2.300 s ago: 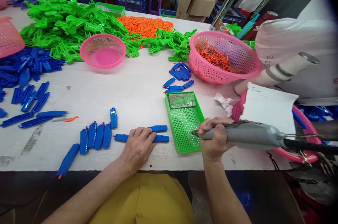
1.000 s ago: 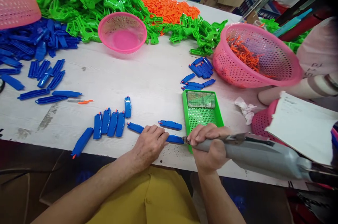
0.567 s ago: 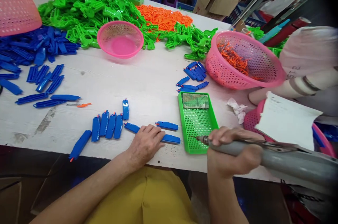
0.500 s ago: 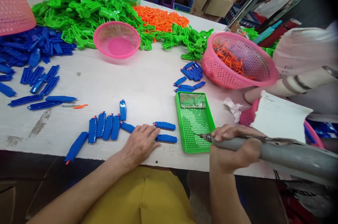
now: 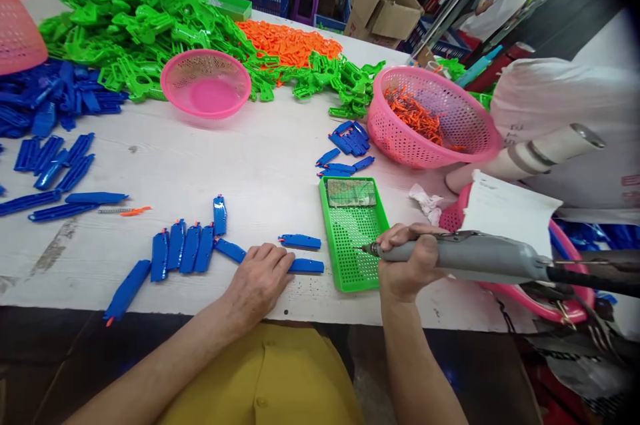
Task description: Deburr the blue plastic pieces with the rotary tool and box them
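L hand lies flat, fingers spread, pressing a blue part onto the table near its front edge. R hand is wrapped round a grey power screwdriver, bit tip over the green tray, prob. not touching it.

left hand pressing blue part | right hand gripping screwdriver

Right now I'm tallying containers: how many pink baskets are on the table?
4: small basket by the green pile, large basket holding orange bits, one at the left edge, one under paper. Others may be hidden.
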Tool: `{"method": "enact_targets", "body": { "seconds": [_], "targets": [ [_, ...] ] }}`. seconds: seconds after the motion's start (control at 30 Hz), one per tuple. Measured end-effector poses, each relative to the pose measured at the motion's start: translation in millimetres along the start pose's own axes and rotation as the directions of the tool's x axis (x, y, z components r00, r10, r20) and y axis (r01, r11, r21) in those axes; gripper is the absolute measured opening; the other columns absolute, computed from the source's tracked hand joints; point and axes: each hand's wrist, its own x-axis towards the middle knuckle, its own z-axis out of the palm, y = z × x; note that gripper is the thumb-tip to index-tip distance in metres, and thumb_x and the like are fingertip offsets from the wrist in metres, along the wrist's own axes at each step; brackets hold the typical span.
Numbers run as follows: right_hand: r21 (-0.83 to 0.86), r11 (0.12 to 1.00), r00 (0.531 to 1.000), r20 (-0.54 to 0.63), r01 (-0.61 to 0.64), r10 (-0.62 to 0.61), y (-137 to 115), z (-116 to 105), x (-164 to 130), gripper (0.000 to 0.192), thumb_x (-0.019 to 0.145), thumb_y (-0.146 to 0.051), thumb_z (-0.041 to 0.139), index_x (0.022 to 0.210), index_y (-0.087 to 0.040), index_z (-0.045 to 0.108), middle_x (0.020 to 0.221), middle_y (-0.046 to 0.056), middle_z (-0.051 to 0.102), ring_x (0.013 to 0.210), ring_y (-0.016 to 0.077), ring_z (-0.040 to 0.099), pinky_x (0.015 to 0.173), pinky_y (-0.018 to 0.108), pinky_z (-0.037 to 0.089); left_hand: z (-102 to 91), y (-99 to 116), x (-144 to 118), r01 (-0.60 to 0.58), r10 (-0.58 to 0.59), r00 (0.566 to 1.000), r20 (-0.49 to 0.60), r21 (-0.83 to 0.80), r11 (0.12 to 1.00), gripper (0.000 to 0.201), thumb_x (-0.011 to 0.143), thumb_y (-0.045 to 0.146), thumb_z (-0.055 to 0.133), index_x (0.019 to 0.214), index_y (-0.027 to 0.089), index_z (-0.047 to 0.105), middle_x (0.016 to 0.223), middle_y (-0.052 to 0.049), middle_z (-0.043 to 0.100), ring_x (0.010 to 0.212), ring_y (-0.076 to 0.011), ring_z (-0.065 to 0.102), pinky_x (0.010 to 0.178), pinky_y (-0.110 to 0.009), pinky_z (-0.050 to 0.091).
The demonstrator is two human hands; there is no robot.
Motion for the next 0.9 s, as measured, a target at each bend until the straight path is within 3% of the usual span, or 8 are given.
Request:
{"method": "enact_targets", "body": {
  "seconds": [0.13,0.33,0.47,0.6,0.7,0.9],
  "targets": [
    [-0.005,1.0,1.0,-0.004,0.0,0.0,0.3,-0.4,-1.1,0.015,0.083,-0.035,0.06,0.082,-0.022,0.052,0.054,-0.01,0.047,0.04,0.0098,0.047,0.044,0.026,0.044,8.0,2.2,3.6,-0.008,0.007,1.0,0.009,0.035,0.999,0.013,0.099,0.017,0.056,0.112,0.017,0.058,0.097,-0.007,0.067,0.09,-0.0267,0.059,0.076,-0.04,0.046],
    [0.0,1.0,1.0,0.009,0.008,-0.008,1.7,0.9,-1.6,0.013,0.081,-0.032,0.062,0.079,-0.021,0.054,0.054,-0.01,0.049,0.041,0.0101,0.048,0.043,0.026,0.044,3.9,1.4,4.5,-0.008,0.008,0.999,-0.047,-0.001,1.0,0.025,0.1,0.021,0.057,0.124,0.014,0.054,0.108,-0.01,0.069,0.099,-0.0281,0.061,0.08,-0.042,0.048],
    [0.015,1.0,0.999,0.026,0.025,-0.025,-5.5,1.7,0.8,0.014,0.083,-0.034,0.061,0.081,-0.021,0.055,0.054,-0.009,0.05,0.041,0.0102,0.048,0.044,0.026,0.044,-1.9,-3.8,1.5,0.028,-0.028,0.999,-0.025,-0.022,0.999,0.026,0.098,0.021,0.062,0.122,0.015,0.054,0.11,-0.01,0.069,0.101,-0.0281,0.061,0.081,-0.041,0.048],
    [0.066,0.997,0.994,0.099,0.044,-0.051,-24.1,9.6,-3.8,0.019,0.086,-0.04,0.061,0.083,-0.022,0.057,0.057,-0.008,0.051,0.041,0.0104,0.049,0.042,0.026,0.042,-0.2,-5.7,0.1,0.057,-0.057,0.998,0.008,-0.061,0.996,0.027,0.095,0.021,0.066,0.12,0.017,0.055,0.109,-0.008,0.068,0.101,-0.0272,0.06,0.081,-0.04,0.048],
    [0.137,0.99,0.98,0.201,-0.013,-0.015,-35.0,21.9,-18.8,0.017,0.088,-0.039,0.06,0.085,-0.022,0.057,0.06,-0.008,0.053,0.041,0.0103,0.049,0.042,0.026,0.043,3.9,-4.2,1.7,0.067,-0.066,0.997,0.028,-0.068,0.995,0.02,0.095,0.022,0.067,0.113,0.019,0.058,0.104,-0.007,0.067,0.097,-0.0266,0.059,0.079,-0.04,0.047],
    [0.196,0.972,0.923,0.381,-0.13,0.047,-31.5,44.1,-54.8,0.017,0.091,-0.041,0.06,0.09,-0.024,0.057,0.064,-0.007,0.052,0.044,0.0094,0.049,0.044,0.025,0.045,8.3,-1.9,4.5,0.09,-0.089,0.996,0.025,-0.069,0.994,0.018,0.092,0.023,0.072,0.105,0.019,0.06,0.1,-0.005,0.066,0.095,-0.0253,0.057,0.077,-0.039,0.044]
  ]
}}
